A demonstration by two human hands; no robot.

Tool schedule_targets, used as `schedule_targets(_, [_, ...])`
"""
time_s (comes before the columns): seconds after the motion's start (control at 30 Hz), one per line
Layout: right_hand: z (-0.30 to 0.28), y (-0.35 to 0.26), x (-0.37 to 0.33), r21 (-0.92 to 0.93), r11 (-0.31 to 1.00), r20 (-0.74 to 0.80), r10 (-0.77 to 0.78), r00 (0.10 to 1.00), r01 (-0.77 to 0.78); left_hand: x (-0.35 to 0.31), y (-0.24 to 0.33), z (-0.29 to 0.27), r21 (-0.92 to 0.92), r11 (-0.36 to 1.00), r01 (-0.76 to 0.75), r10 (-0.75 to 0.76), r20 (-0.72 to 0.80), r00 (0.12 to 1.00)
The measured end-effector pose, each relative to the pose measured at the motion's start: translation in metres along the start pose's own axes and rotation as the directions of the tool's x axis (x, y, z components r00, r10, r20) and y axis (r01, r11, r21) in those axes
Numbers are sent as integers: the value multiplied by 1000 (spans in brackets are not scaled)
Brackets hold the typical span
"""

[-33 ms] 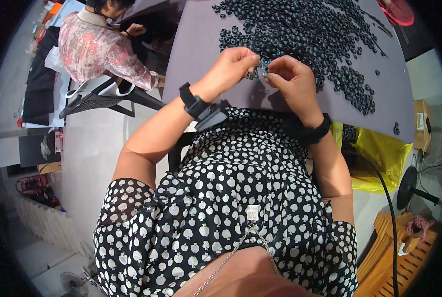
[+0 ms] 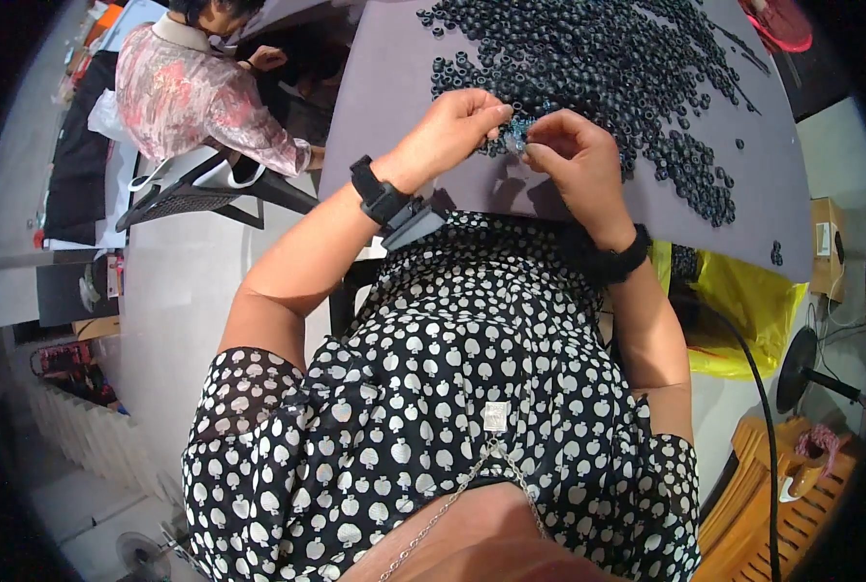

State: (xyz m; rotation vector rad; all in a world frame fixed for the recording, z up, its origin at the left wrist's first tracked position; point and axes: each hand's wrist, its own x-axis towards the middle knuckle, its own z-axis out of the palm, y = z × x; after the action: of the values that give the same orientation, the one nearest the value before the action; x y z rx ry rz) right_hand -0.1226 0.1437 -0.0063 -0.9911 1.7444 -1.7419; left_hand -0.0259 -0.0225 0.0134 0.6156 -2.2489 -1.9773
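Observation:
Between my two hands hangs a small cluster of shiny light-blue and clear beads (image 2: 517,134), just above the near part of the grey table (image 2: 384,73). Thumb and forefinger of my left hand (image 2: 457,131) pinch the cluster's left side. At its right, my right hand (image 2: 580,165) is closed in a pinch, with thumb and finger on the cluster's edge. Any thread in the fingers is too fine to make out. Behind the hands, dark round beads (image 2: 588,68) spread thickly across the table.
A co-worker in a pink patterned top (image 2: 195,92) sits at the left beside a black chair (image 2: 215,184). Thin dark strands (image 2: 738,82) lie at the table's far right. A yellow bag (image 2: 743,310) hangs under the right edge, near a black cable (image 2: 758,388) and a wooden seat (image 2: 772,495).
Both hands have shifted only slightly, and the blue bead cluster between them shows a little wider. The co-worker looks the same.

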Motion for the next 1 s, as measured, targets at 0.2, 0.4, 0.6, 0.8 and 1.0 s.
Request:
schedule_targets(0.2, [-11, -6, -3, 100, 992, -21, 80, 997, -78, -11, 21, -19, -390, 907, 155, -119, 114, 986])
schedule_targets(0.4, [-4, -7, -4, 186, 974, 43, 126, 991, -132, -26, -11, -22, -703, 675, 223, -16, 288, 958])
schedule_targets(0.6, [-6, -9, -3, 228, 951, 121, 185, 975, -209, -33, -23, -13, -775, 574, 264, 51, 356, 933])
schedule_targets(0.8, [1, -17, -11, 274, 947, 182, 119, 976, -167, -43, -18, -7, -712, 671, 205, 8, 284, 959])
schedule_targets(1.0, [3, -34, -21, 266, 954, 131, 106, 986, -138, -51, -17, -13, -713, 689, 128, 109, 276, 955])
